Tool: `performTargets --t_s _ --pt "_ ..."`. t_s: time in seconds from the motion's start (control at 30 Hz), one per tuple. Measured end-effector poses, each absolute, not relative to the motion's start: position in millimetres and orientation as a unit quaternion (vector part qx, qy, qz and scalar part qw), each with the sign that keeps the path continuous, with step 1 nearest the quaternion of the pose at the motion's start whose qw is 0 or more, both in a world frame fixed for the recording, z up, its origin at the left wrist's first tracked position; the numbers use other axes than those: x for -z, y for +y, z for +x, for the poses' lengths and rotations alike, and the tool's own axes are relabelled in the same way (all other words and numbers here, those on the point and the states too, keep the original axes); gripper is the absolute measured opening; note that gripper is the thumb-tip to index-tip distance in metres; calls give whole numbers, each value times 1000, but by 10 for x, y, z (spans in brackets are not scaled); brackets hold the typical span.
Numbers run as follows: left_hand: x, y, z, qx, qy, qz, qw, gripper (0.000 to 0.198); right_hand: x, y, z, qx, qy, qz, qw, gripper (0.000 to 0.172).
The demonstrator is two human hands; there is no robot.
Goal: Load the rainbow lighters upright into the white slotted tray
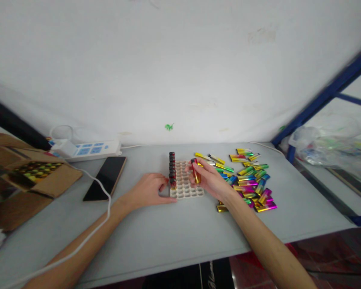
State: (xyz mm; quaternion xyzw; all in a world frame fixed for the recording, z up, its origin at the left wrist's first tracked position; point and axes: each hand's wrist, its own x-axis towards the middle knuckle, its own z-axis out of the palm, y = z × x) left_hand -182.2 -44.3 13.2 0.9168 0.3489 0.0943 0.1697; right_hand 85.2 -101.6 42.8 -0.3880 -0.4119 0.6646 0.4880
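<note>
A pale tray with rows of holes point(188, 193) lies on the table in front of me. Along its left side stands a row of upright red lighters with black tops point(172, 170). My left hand point(149, 189) grips the tray's near left corner, its thumb along the front edge and its fingers curled at the left side by the row. Above the tray's right part, my right hand point(209, 176) holds a red and gold lighter point(196, 171) upright, black top uppermost. To the right of the tray lies a loose pile of shiny multicoloured lighters point(246, 183), partly behind my right hand.
A black phone point(106, 178) and a white power strip point(96, 149) lie at the left. Farther left, an open cardboard box point(64, 180) contains more lighters. A white cable point(108, 206) crosses over my left forearm. Blue frame bars point(309, 102) and plastic bags point(327, 148) stand at the right.
</note>
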Motion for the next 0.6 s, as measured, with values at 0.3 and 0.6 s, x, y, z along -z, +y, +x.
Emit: performTargets --t_s 0.3,0.6 --pt "-152 -457 -1807 -91 351 918 162 60 -306 -990 739 -415 -533 -550 491 66" --pt "-186 -495 -1799 -86 356 919 148 54 -266 -1012 714 -349 -549 -592 475 49"
